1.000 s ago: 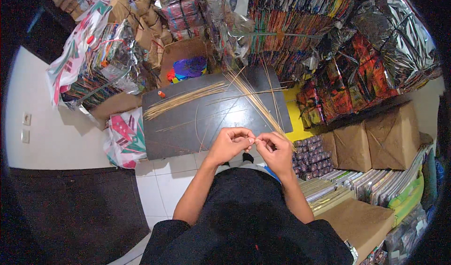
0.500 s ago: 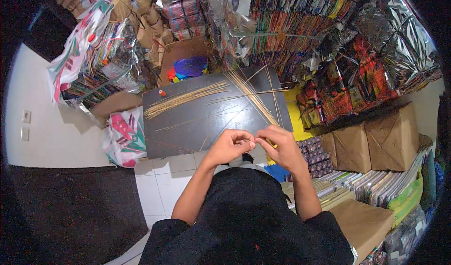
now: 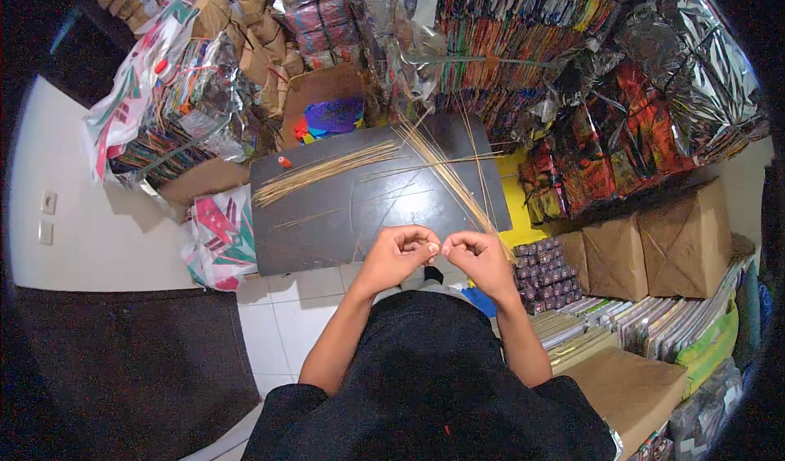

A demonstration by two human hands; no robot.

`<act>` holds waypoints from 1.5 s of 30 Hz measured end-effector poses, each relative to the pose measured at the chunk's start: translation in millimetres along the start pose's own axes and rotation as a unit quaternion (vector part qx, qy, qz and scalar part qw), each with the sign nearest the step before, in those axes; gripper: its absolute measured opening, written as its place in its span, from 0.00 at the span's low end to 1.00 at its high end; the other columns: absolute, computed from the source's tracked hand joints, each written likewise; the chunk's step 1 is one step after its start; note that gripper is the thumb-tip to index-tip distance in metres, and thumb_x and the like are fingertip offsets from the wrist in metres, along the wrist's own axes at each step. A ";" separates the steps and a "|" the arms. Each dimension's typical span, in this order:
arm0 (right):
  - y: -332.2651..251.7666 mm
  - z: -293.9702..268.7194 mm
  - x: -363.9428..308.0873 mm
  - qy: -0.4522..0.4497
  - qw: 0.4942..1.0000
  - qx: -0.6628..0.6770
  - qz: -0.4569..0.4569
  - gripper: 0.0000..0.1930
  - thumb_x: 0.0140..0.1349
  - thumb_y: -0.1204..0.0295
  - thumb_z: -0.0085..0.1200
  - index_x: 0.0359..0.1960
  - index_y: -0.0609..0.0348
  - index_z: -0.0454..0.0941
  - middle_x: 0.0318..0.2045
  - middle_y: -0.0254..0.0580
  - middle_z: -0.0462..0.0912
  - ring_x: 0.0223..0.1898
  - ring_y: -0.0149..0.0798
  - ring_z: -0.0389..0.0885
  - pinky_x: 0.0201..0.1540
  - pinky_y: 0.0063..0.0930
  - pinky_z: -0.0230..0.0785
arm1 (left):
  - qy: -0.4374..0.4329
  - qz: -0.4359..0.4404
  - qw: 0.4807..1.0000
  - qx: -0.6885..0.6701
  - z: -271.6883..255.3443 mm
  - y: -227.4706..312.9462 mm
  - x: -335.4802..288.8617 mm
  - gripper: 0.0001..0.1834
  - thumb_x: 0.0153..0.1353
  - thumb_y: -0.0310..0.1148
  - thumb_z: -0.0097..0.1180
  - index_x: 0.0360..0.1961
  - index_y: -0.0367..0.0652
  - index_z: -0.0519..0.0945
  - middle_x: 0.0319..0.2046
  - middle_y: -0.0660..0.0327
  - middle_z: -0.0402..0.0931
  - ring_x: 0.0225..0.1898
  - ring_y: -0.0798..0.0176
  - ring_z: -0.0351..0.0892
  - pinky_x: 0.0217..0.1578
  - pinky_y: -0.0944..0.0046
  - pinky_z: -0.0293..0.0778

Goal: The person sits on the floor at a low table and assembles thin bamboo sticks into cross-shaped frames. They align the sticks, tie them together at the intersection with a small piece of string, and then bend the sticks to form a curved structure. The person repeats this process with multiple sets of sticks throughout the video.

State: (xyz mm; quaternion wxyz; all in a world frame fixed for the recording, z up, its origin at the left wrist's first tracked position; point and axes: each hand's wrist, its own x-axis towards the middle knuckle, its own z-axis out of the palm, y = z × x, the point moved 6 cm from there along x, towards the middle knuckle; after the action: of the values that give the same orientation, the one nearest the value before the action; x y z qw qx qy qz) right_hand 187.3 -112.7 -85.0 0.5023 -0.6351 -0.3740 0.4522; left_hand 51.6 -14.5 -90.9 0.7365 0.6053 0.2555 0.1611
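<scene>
Close together over the near edge of the dark table [image 3: 307, 244], both hands pinch, fingertips almost touching. My left hand [image 3: 399, 258] is closed with thumb against forefinger; whatever lies between them is too small to make out. My right hand [image 3: 481, 265] is curled the same way, its pinched tips just right of the left ones. A bundle of thin bamboo sticks [image 3: 323, 173] lies across the table's left half. Beyond my right hand, a second bundle of sticks [image 3: 446, 173] runs slantwise, with loose ones crossing it. A small orange-red spool [image 3: 284, 162] is at the far left.
Plastic-wrapped stacks [image 3: 507, 44] of colourful flat goods rise behind the table. Brown paper parcels [image 3: 683, 236] and a block of small dark boxes [image 3: 546, 273] stand at right. A patterned plastic bag [image 3: 221, 236] touches the table's left side. White floor tiles [image 3: 302, 322] show below.
My right hand has lowered slightly and its fingers have curled in more. The left hand stays nearly in place, with the fingertips of both hands still close together.
</scene>
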 end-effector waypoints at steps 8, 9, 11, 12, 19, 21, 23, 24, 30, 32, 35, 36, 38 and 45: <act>-72.4 5.8 -14.9 -0.013 0.929 -0.283 -0.237 0.07 0.59 0.72 0.61 0.37 0.60 0.83 0.26 0.42 0.79 0.25 0.40 0.78 0.28 0.33 0.69 | -0.009 -0.028 0.999 -0.018 -0.5 -6.4 -2.2 0.07 0.64 0.28 0.62 0.38 0.34 0.82 0.31 0.64 0.82 0.31 0.73 0.79 0.34 0.71 0.76; -78.8 7.2 -15.4 -0.023 0.913 -0.307 -0.266 0.07 0.59 0.72 0.61 0.37 0.59 0.83 0.27 0.44 0.80 0.26 0.44 0.79 0.30 0.36 0.70 | -0.017 -0.032 0.999 -0.026 0.6 -6.0 -2.7 0.06 0.64 0.27 0.62 0.38 0.34 0.82 0.31 0.64 0.82 0.31 0.73 0.79 0.34 0.71 0.76; -87.1 8.6 -13.2 -0.044 0.888 -0.343 -0.305 0.07 0.57 0.72 0.62 0.37 0.59 0.83 0.28 0.44 0.80 0.28 0.47 0.79 0.31 0.37 0.71 | -0.035 -0.038 0.998 -0.040 3.3 -4.1 -4.7 0.06 0.63 0.27 0.62 0.37 0.34 0.82 0.30 0.64 0.82 0.31 0.73 0.80 0.34 0.71 0.76; -89.7 8.3 -10.6 -0.055 0.879 -0.354 -0.316 0.08 0.56 0.73 0.63 0.37 0.59 0.83 0.27 0.44 0.80 0.29 0.47 0.79 0.31 0.37 0.71 | -0.044 -0.041 0.997 -0.047 4.4 -3.1 -6.1 0.06 0.63 0.27 0.62 0.37 0.34 0.82 0.30 0.64 0.82 0.31 0.73 0.80 0.34 0.71 0.76; -64.2 0.4 2.1 -0.029 0.950 -0.202 -0.237 0.08 0.58 0.72 0.65 0.39 0.60 0.84 0.25 0.38 0.79 0.26 0.32 0.77 0.28 0.27 0.66 | -0.045 -0.060 0.995 -0.063 0.6 3.9 -15.1 0.09 0.64 0.30 0.63 0.39 0.35 0.82 0.31 0.64 0.82 0.32 0.73 0.80 0.35 0.73 0.75; -47.1 1.0 3.4 -0.012 0.980 -0.139 -0.143 0.08 0.60 0.71 0.64 0.37 0.62 0.85 0.25 0.32 0.80 0.25 0.26 0.71 0.27 0.23 0.62 | -0.026 -0.060 0.997 -0.039 -0.1 6.1 -16.6 0.09 0.63 0.30 0.64 0.39 0.35 0.82 0.32 0.64 0.82 0.32 0.73 0.80 0.35 0.72 0.76; -23.3 3.3 2.8 -0.005 0.996 -0.059 -0.072 0.08 0.62 0.70 0.63 0.36 0.63 0.85 0.25 0.27 0.78 0.25 0.21 0.67 0.26 0.19 0.58 | -0.009 -0.044 0.997 -0.068 -1.8 1.3 -17.4 0.09 0.63 0.30 0.64 0.39 0.34 0.82 0.32 0.64 0.82 0.32 0.72 0.81 0.36 0.72 0.77; -7.8 6.1 3.8 -0.009 0.999 -0.011 -0.047 0.08 0.62 0.69 0.63 0.36 0.63 0.85 0.24 0.24 0.77 0.25 0.18 0.65 0.26 0.18 0.56 | 0.000 -0.037 0.996 -0.084 -3.1 0.3 -17.7 0.09 0.63 0.30 0.64 0.39 0.34 0.82 0.32 0.64 0.82 0.33 0.72 0.82 0.36 0.72 0.77; 9.6 12.8 3.5 -0.015 0.996 0.083 0.008 0.08 0.63 0.69 0.63 0.35 0.62 0.85 0.22 0.18 0.72 0.24 0.15 0.60 0.25 0.15 0.50 | 0.017 -0.033 0.995 -0.088 -3.2 -2.5 -15.8 0.08 0.63 0.28 0.63 0.39 0.33 0.82 0.32 0.63 0.82 0.33 0.71 0.82 0.37 0.71 0.78; 5.1 12.8 1.7 -0.016 0.996 0.087 0.018 0.08 0.63 0.69 0.63 0.34 0.62 0.85 0.22 0.17 0.71 0.24 0.14 0.60 0.25 0.15 0.49 | 0.015 -0.030 0.996 -0.081 -2.6 -1.5 -15.2 0.08 0.63 0.28 0.63 0.39 0.33 0.82 0.33 0.63 0.82 0.34 0.71 0.82 0.37 0.71 0.79; -1.0 11.2 -0.7 -0.015 0.997 0.078 0.025 0.07 0.63 0.70 0.63 0.34 0.62 0.85 0.21 0.16 0.69 0.23 0.14 0.59 0.24 0.15 0.48 | 0.016 -0.026 0.996 -0.079 -1.6 -2.1 -14.2 0.07 0.64 0.27 0.62 0.39 0.34 0.82 0.33 0.62 0.82 0.33 0.71 0.82 0.37 0.70 0.79; 4.7 10.9 0.0 -0.009 0.997 0.072 0.022 0.07 0.63 0.70 0.63 0.34 0.62 0.85 0.21 0.16 0.69 0.23 0.14 0.59 0.24 0.15 0.48 | 0.016 -0.025 0.996 -0.079 -1.2 -2.4 -13.8 0.06 0.64 0.26 0.62 0.39 0.34 0.82 0.33 0.62 0.82 0.33 0.71 0.82 0.37 0.69 0.79; 6.3 10.8 -0.1 -0.008 0.997 0.069 0.025 0.07 0.64 0.71 0.62 0.34 0.62 0.84 0.22 0.17 0.70 0.24 0.14 0.59 0.25 0.14 0.48 | 0.019 -0.027 0.996 -0.083 -1.5 -2.3 -14.1 0.06 0.64 0.26 0.62 0.39 0.33 0.82 0.33 0.62 0.82 0.33 0.70 0.82 0.37 0.69 0.79; 3.4 13.2 -0.9 -0.014 0.996 0.075 0.045 0.06 0.63 0.73 0.62 0.35 0.63 0.84 0.24 0.17 0.72 0.25 0.14 0.60 0.26 0.13 0.49 | 0.009 -0.022 0.994 -0.102 -2.9 -6.4 -14.2 0.08 0.65 0.27 0.61 0.41 0.32 0.81 0.33 0.61 0.82 0.34 0.71 0.82 0.38 0.69 0.79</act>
State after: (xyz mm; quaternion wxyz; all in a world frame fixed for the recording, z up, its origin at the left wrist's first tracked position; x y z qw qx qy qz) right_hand 174.5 -110.3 -89.3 0.5226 -0.6056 -0.3173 0.5094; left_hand 37.9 -21.3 -94.9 0.7958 0.5193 0.2576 0.1751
